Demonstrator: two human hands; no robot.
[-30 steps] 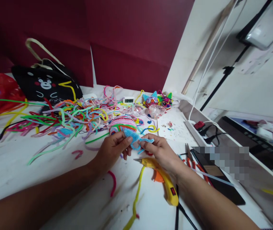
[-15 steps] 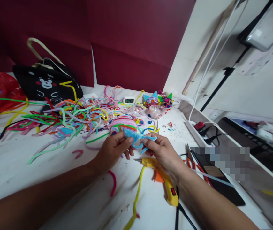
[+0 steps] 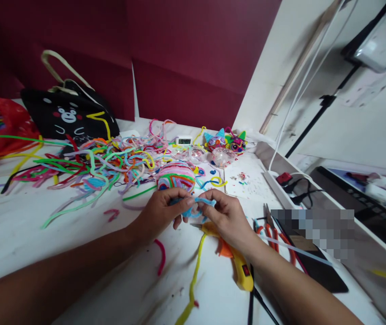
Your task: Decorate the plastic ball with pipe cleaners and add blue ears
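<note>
My left hand [image 3: 170, 206] pinches a light blue fuzzy pipe-cleaner piece [image 3: 195, 208] between thumb and fingers, covering much of it. On its other side, my right hand [image 3: 220, 210] grips the same piece, with a blue end showing over the fingers. Just behind the hands lies a rounded, striped multicolour pipe-cleaner form [image 3: 175, 175]. A yellow glue gun [image 3: 242, 271] with an orange trigger rests on the white table under my right hand and wrist; its tip is hidden.
Tangled pipe cleaners [image 3: 94, 164] spread at the left before a black bag [image 3: 64, 113]. Two cat-like figures [image 3: 225, 141] and clear domes [image 3: 223, 156] stand behind. Orange-handled pliers [image 3: 271, 232] and a black tablet-like object [image 3: 324, 271] lie right. A yellow strand [image 3: 194, 280] runs along the front.
Both hands have changed their hold on the blue piece; my left fingers now cover more of it and it sits lower and flatter. The view has shifted slightly.
</note>
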